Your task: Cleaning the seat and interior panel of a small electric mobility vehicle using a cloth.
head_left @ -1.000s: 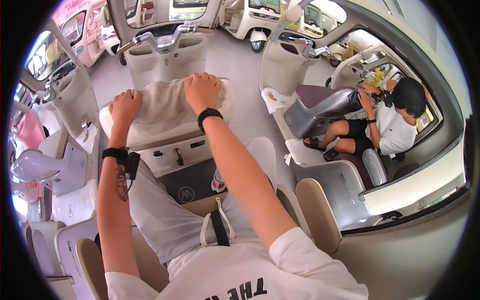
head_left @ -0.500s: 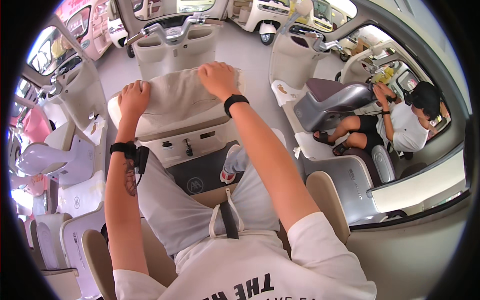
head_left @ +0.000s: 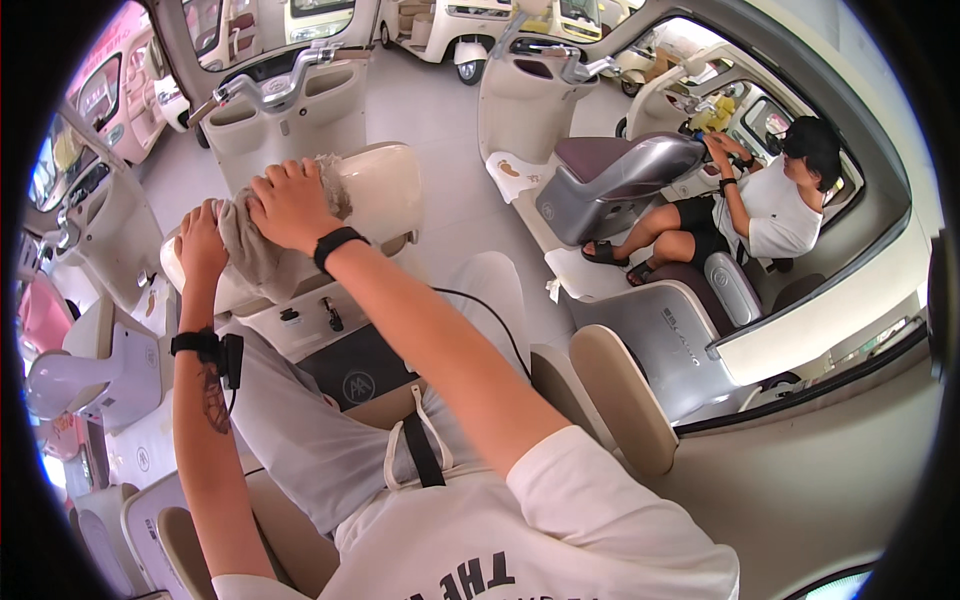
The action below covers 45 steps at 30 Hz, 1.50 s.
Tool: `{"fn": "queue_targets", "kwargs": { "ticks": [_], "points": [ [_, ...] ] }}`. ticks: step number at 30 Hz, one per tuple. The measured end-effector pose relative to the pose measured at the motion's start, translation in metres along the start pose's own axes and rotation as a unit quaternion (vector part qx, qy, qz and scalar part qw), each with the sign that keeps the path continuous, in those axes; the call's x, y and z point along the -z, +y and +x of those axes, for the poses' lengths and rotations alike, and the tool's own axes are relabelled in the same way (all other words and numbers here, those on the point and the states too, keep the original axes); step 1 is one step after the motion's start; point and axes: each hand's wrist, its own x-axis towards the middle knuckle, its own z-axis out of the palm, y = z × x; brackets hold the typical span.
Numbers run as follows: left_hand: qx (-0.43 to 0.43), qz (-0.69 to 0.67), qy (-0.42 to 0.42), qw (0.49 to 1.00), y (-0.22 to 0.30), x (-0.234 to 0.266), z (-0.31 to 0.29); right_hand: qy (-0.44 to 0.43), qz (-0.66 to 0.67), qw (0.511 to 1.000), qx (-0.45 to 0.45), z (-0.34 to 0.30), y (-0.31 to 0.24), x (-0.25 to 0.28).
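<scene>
A grey-beige cloth (head_left: pixel 250 250) lies bunched on the left part of the cream seat (head_left: pixel 385 190) in front of me. My left hand (head_left: pixel 203 240) grips its left edge, fingers curled. From the right, my right hand (head_left: pixel 292 205) reaches across with fingers bent over the cloth, pressing it into folds. A fluffy-looking end of the cloth (head_left: pixel 335 185) sticks out past the right hand. The seat's right half shows bare and smooth. Black bands circle both my wrists, and a small black device (head_left: pixel 230 360) hangs at the left one.
Beyond the seat stand handlebars (head_left: pixel 290 75) on a cream front panel. Below it is a keyhole with a key (head_left: pixel 333 315) and a dark floor mat (head_left: pixel 355 370). To the right, a person (head_left: pixel 785 200) sits in a neighbouring silver vehicle (head_left: pixel 620 190). Lilac bodywork (head_left: pixel 90 360) stands left.
The cloth was spread over the seat top; now it is gathered at the left. My right hand has moved left toward my left hand, baring the seat's right side. The view has shifted.
</scene>
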Motion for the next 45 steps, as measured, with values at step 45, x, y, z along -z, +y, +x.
{"fn": "queue_targets", "kwargs": {
  "ticks": [45],
  "points": [
    [0.014, -0.03, -0.126, 0.992, 0.108, 0.049, 0.012, -0.099, 0.03, 0.994, 0.032, -0.007, 0.091, 0.015]
  ]
}}
